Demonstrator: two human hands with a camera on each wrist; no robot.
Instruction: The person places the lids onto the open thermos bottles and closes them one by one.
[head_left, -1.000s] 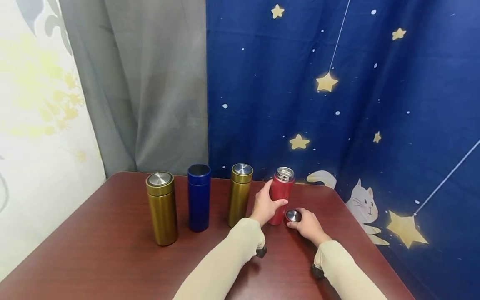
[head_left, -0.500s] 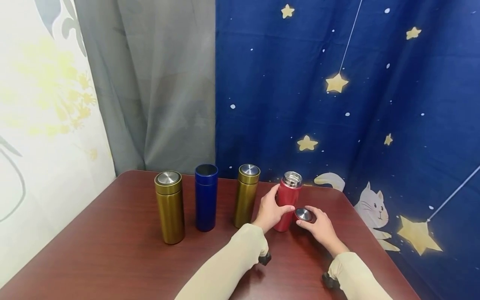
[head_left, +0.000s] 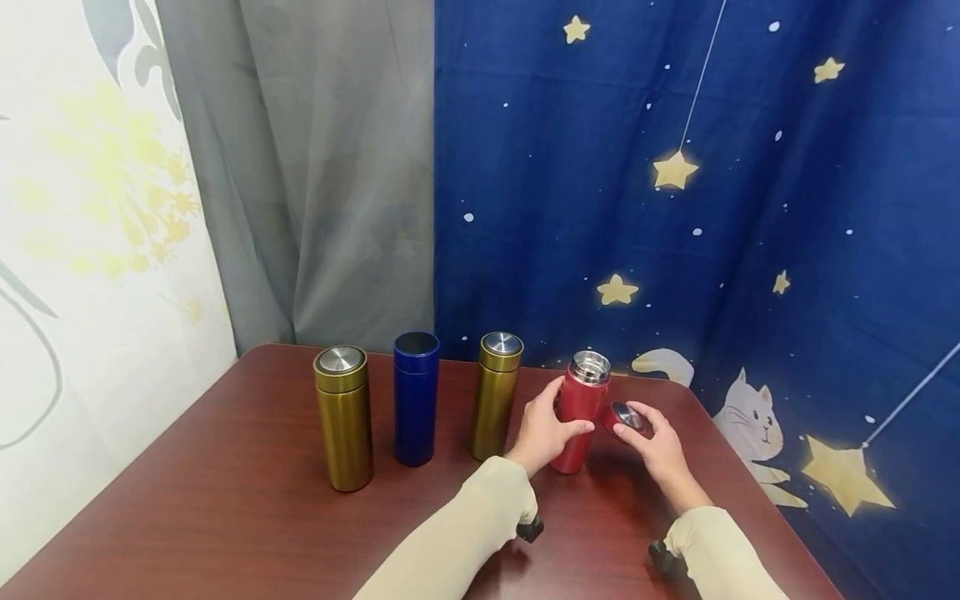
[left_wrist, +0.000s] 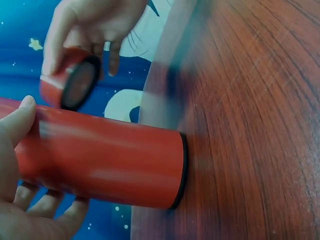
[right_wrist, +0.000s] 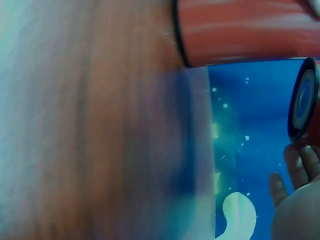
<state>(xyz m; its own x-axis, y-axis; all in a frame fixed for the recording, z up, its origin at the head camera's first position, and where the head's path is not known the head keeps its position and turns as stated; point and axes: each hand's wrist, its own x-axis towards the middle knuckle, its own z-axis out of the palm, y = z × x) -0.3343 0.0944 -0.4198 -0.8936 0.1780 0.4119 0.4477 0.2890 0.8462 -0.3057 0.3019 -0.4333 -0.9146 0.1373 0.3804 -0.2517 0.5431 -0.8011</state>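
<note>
A red thermos bottle with a bare steel mouth stands on the table, its top uncovered. My left hand grips it from the left, thumb across the front. Just right of it, my right hand pinches the red lid with a steel top by its rim. The lid is raised off the table and tilted beside the bottle. In the left wrist view the dark underside of the lid shows. The right wrist view has the lid at its right edge, partly cut off.
Left of my hands stand a gold thermos, a blue thermos and a wider gold thermos, all upright and lidded. The dark red wooden table ends at a curtain behind.
My right hand has lifted the lid off the table, and it now tilts beside the bottle. My left hand keeps its hold on the bottle. The head view has turned slightly left.
</note>
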